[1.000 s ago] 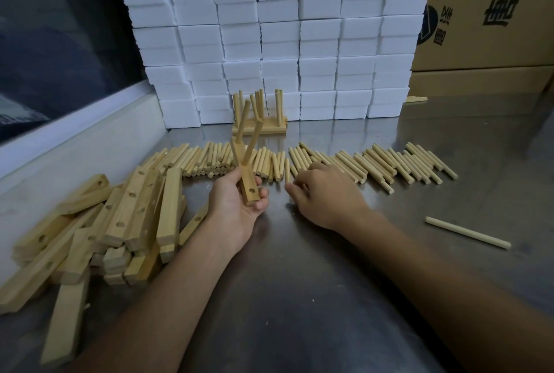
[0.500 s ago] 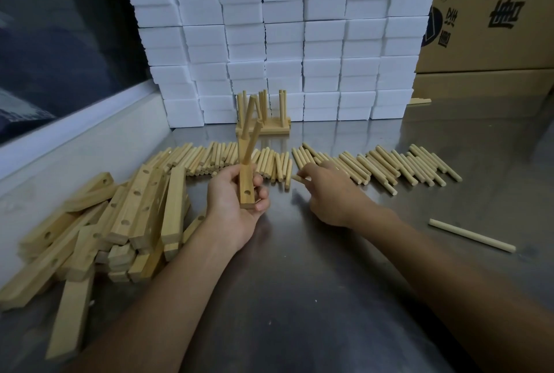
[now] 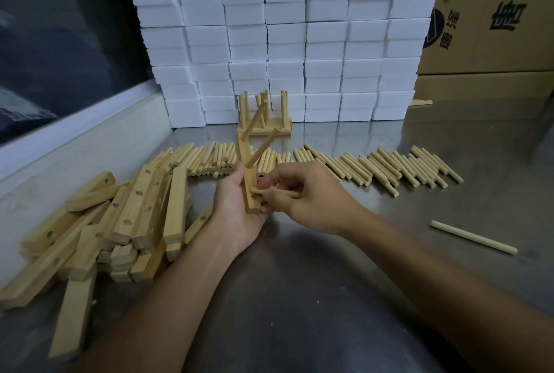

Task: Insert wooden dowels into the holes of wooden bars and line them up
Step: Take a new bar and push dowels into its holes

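Nearest us, our left hand (image 3: pixel 239 207) grips one wooden bar (image 3: pixel 247 176) upright by its lower end; our right hand (image 3: pixel 302 197) pinches a dowel (image 3: pixel 277 192) and sets its tip at the bar's lowest hole; whether it has entered we cannot tell; two dowels already stand out of the same bar higher up, slanting to the right, so we judge this the third and last for this bar.

To the left lies the pile of unfilled bars (image 3: pixel 120 222), heaped crosswise; well over a dozen, too overlapped for an exact count; one loose dowel (image 3: pixel 473 237) lies apart at the right on the metal table (image 3: pixel 299 297).

Beyond the hands, the row of spare dowels (image 3: pixel 359 165) runs across the table; several dozen, not countable one by one.

Farther back stand the finished bars (image 3: pixel 265 129) against the white blocks (image 3: pixel 284 42), dowels upright; we make out about seven pegs, probably two or three bars; cardboard boxes (image 3: pixel 494 27) at far right.

Judgement: task early; most bars left.
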Motion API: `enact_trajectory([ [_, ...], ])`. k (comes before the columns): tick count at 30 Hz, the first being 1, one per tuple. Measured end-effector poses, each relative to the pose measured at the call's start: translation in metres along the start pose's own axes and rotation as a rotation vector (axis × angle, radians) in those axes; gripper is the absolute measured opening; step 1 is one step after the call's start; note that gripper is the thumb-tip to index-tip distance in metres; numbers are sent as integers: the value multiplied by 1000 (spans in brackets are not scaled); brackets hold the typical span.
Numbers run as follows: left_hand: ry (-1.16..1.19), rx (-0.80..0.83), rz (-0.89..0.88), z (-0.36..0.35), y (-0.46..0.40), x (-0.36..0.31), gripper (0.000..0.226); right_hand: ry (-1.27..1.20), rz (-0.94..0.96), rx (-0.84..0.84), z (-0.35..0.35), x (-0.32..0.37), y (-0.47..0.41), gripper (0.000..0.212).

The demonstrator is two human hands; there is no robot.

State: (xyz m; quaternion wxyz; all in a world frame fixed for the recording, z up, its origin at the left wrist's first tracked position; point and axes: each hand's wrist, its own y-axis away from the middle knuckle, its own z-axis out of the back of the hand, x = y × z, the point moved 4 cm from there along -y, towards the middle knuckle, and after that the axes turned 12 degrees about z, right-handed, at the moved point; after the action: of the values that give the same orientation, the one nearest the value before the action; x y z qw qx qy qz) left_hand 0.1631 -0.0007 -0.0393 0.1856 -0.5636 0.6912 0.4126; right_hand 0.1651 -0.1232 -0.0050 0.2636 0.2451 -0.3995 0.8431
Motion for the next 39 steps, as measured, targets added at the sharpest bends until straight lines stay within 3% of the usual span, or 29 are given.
enact_trajectory([
  [6,4,-38,13,1,0,-1,41,97,29,127,6,6,-2,17],
  [16,-86,-45,-60,-5,3,5,42,614,202,231,5,30,-5,12],
  [25,-98,-134,-102,-4,-2,7,36,692,193,211,-4,32,2,25],
  [39,-258,-168,-239,-8,0,9,28,644,110,150,-5,27,4,26],
])
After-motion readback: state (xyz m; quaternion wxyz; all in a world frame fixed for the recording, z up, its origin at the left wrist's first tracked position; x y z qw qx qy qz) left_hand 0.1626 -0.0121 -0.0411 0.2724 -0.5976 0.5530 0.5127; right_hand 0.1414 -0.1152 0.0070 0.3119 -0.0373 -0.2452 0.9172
